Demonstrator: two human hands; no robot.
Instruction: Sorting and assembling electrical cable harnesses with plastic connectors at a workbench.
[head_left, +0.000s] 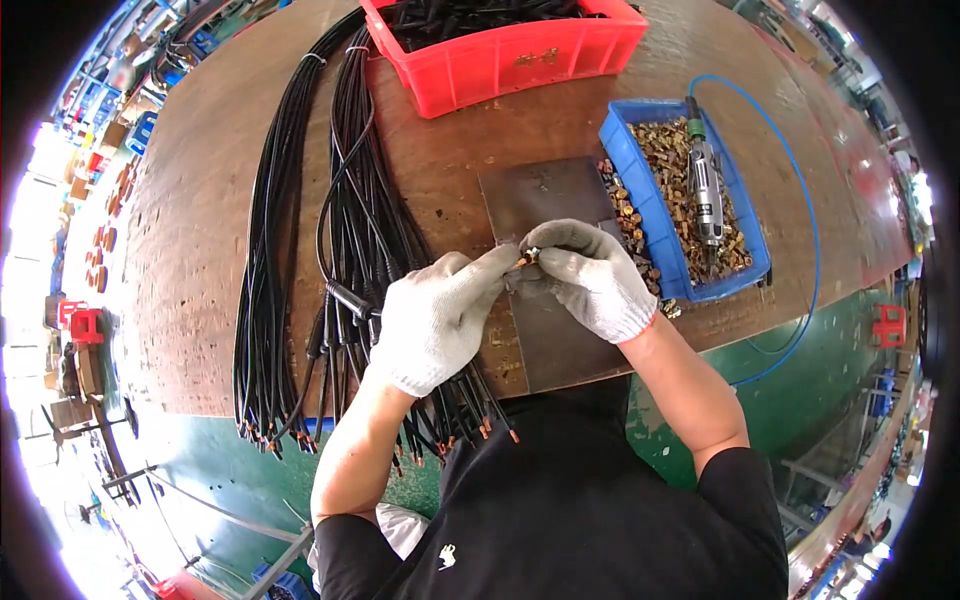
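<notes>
Both hands, in white knit gloves, meet over a dark metal plate on the table. My left hand is closed in a pinch, with a bare copper cable end just showing at its fingertips. My right hand pinches a small brass-coloured fitting right against that copper end; the fingers partly hide both, so I cannot tell whether the copper sits inside the fitting. Left of my left hand lies a bundle of black cables, one with a thick black sleeve.
A second tied bundle of black cables hangs over the near table edge. A red bin of black parts stands at the back. On the right, a blue bin holds brass fittings and an air tool with a blue hose.
</notes>
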